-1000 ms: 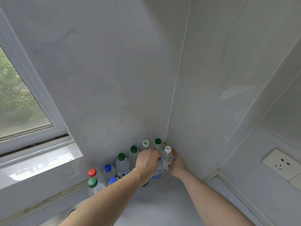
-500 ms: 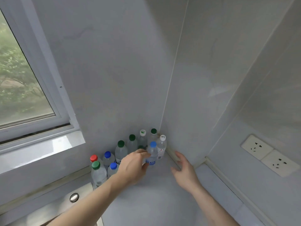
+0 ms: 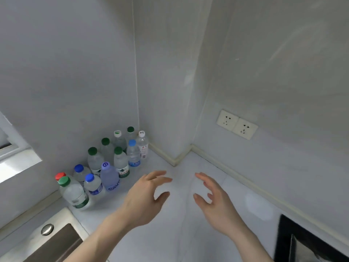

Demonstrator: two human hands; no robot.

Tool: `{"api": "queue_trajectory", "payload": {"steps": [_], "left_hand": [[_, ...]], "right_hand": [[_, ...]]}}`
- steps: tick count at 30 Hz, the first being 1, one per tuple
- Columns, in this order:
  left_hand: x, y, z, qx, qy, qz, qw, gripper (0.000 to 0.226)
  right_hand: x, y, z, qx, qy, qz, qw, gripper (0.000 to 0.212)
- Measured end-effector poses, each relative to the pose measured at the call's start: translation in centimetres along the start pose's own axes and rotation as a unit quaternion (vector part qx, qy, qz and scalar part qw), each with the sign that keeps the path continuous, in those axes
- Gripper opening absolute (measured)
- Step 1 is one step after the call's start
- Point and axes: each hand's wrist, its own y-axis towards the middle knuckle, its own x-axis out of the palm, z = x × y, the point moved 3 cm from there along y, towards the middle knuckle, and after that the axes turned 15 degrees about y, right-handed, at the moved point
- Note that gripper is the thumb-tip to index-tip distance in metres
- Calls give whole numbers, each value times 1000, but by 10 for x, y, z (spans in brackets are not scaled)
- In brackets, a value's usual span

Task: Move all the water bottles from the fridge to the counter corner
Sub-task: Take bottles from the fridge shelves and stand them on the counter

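plastic water bottles (image 3: 120, 163), eleven by our count, stand upright in the counter corner (image 3: 156, 159) against the wall. our left hand (image 3: 145, 201) and right hand (image 3: 215, 201) hover above the counter with fingers spread, holding nothing. we judge the move far along; the fridge is out of sight, so what remains we cannot tell.

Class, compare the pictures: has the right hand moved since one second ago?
Yes. The right hand was against the white-capped bottle in the wall corner; now it is open, clear of the bottles, drawn back over the counter toward the person.
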Motion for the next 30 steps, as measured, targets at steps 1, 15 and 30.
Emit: {"api": "queue_trajectory", "payload": {"steps": [1, 15, 30], "left_hand": [[2, 2, 14, 16, 2, -2, 1000, 41], [57, -74, 281, 268, -37, -63, 961, 36], [85, -296, 580, 549, -59, -88, 829, 41]], "right_hand": [[-13, -13, 4, 0, -5, 17, 1000, 55], [-168, -309, 52, 23, -24, 270, 962, 57], [-242, -689, 81, 57, -35, 523, 850, 57]]}}
